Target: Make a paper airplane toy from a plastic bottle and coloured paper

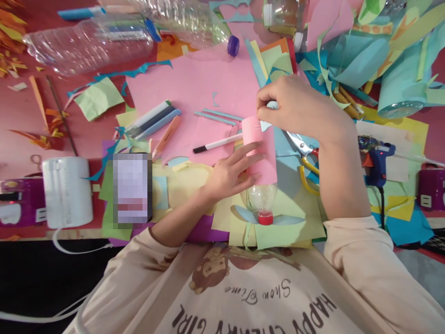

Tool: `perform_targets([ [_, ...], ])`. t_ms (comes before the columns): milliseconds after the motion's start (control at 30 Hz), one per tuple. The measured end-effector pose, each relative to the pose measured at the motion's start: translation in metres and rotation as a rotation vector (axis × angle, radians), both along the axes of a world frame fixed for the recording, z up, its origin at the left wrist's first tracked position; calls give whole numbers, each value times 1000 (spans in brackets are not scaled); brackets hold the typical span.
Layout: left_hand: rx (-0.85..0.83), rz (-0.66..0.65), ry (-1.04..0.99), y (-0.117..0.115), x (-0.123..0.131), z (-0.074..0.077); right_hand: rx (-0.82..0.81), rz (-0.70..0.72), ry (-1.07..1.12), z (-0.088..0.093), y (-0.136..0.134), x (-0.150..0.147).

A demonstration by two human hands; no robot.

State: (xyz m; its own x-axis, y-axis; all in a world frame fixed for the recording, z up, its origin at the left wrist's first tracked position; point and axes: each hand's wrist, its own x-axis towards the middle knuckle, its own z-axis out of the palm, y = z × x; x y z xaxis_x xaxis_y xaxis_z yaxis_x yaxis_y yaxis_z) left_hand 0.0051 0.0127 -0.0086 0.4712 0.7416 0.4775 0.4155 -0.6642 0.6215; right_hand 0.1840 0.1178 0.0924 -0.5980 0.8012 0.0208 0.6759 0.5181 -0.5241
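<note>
A clear plastic bottle (pixel 263 197) with a red cap lies with its cap towards me, pink paper (pixel 267 157) wrapped around its body. My left hand (pixel 232 174) curves over the paper-covered side, holding the bottle with fingers spaced along it. At the bottle's far end, my right hand (pixel 287 104) pinches a small light blue paper piece (pixel 266 125); its fingers partly hide the piece. Beneath the right wrist lie scissors (pixel 308 174) with red and yellow handles. A white marker (pixel 217 144) with a black cap lies beside the bottle's left side.
Felt pens (pixel 153 121) and a phone (pixel 132 188) lie to the left, near a white case (pixel 67 192). A blue glue gun (pixel 380 164) is on the right. Clear bottles (pixel 90 44) lie at the back, and a blue-wrapped bottle (pixel 399 88) at right. Paper scraps cover the red table.
</note>
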Motion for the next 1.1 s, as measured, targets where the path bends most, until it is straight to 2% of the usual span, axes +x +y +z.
perform_targets([
  [167, 25, 2, 2, 0, -1, 0, 2, 10, 65, -1, -1, -2],
  [300, 6, 10, 49, 0, -1, 0, -58, -31, -76, 9, -6, -4],
  [467, 2, 25, 94, -1, -1, 1, -106, -30, -100, 19, -10, -4],
  [1100, 14, 5, 75, 0, -1, 0, -114, -50, -137, 20, -11, -6],
])
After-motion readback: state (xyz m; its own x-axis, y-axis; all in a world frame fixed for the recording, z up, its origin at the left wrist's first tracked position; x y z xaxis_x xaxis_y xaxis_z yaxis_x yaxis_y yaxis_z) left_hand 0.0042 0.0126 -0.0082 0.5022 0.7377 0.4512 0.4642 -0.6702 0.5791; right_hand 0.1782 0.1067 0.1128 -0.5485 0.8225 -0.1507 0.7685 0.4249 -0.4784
